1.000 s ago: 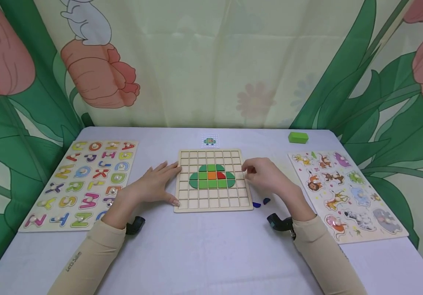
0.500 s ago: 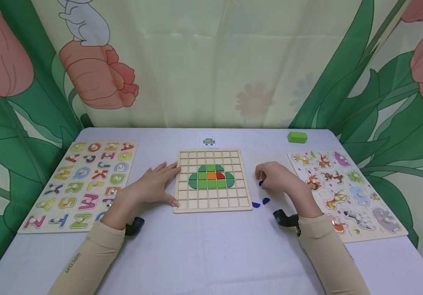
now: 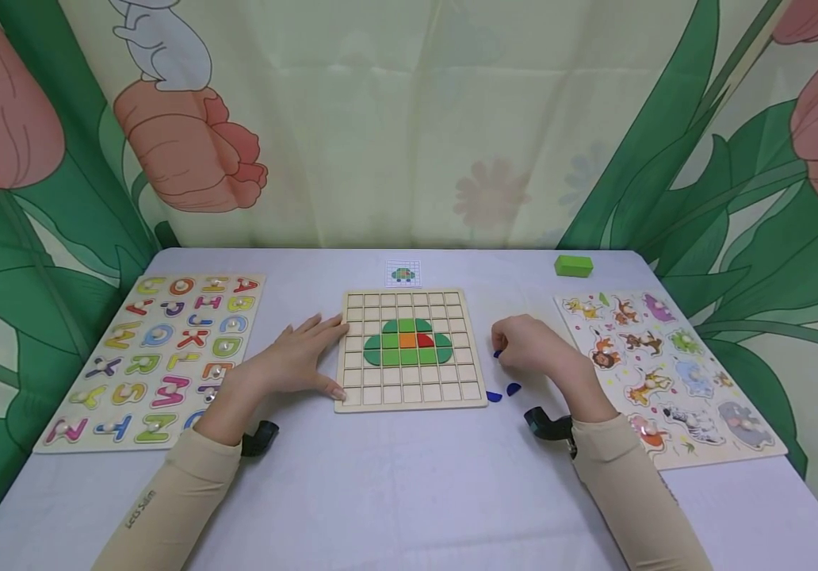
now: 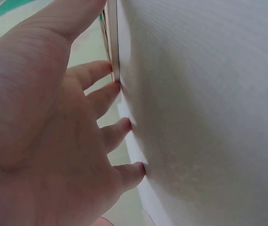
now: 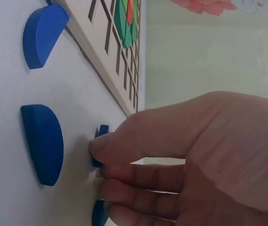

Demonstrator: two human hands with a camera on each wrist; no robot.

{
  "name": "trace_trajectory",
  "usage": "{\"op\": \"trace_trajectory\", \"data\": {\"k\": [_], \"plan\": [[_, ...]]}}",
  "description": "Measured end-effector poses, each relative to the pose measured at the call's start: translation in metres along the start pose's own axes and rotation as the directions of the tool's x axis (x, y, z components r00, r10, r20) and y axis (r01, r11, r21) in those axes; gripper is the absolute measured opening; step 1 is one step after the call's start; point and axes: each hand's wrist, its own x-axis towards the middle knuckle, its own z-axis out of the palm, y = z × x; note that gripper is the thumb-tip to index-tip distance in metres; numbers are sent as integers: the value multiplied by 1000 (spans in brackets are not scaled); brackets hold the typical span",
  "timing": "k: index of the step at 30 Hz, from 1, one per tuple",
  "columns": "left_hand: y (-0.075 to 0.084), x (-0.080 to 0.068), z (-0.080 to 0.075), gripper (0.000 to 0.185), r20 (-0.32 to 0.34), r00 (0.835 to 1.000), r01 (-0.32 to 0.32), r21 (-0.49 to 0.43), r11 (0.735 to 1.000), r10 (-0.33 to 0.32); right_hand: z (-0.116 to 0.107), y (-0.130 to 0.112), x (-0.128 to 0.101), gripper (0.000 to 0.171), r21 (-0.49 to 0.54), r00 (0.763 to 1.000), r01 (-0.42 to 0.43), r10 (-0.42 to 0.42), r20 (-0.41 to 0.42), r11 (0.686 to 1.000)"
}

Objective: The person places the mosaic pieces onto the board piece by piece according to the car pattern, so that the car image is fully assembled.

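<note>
Head view: wooden grid board centred on the tabletop. Left hand lies flat, fingers straight, along the board's left edge. Right hand sits just right of the board, fingers curled on a small blue piece; two more blue half-rounds lie nearer the person. The piece is far closer to the right hand; the board lies to its left.

Left wrist view: fingertips touch the board's edge.

Right wrist view: thumb and fingers pinch the blue piece; its long axis cannot be told, being mostly hidden.
</note>
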Motion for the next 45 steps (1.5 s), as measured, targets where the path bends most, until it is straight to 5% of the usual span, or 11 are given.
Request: {"op": "trace_trajectory", "data": {"k": [13, 27, 45], "plan": [[1, 3, 1, 119, 13, 1000, 13, -3, 1000, -13, 0, -5, -1, 15, 7, 999, 15, -16, 42, 1000], [0, 2, 1, 120, 12, 1000, 10, 13, 1000, -11, 9, -34, -2, 22, -34, 984, 180, -180, 3, 983], [-2, 3, 1, 120, 16, 1000, 12, 0, 1000, -12, 21, -58, -5, 17, 117, 948, 302, -310, 66, 946]]}}
